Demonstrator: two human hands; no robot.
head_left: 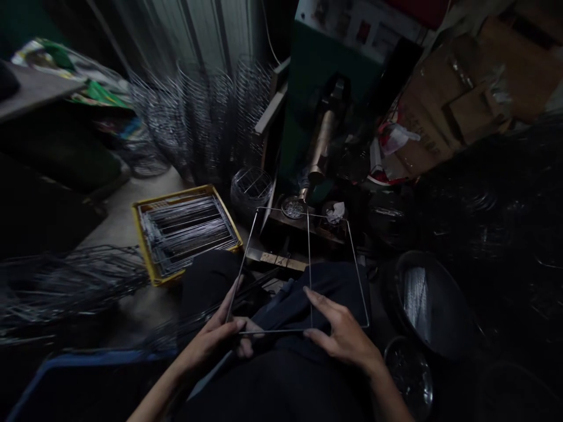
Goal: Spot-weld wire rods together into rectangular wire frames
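Observation:
A thin metal wire frame (309, 252), roughly rectangular with a crossbar down its middle, is held in front of my lap. My left hand (226, 331) is closed around its near left corner. With thumb and fingers, my right hand (338, 331) grips the near side where the middle bar meets it. The frame's far side passes just below the copper-coloured electrode arm (320, 146) of a green machine (299, 111). Whether the wire touches the electrode tip, I cannot tell. Below that tip sits a small round dish (293, 207) of small metal bits.
On the left floor stands a yellow crate (152, 272) of wire pieces. Wire stacks (204, 111) lean at the back, and tangled wire frames (65, 287) lie at left. A black basin (453, 316) holds metal rods at right. Cardboard boxes (440, 111) are behind.

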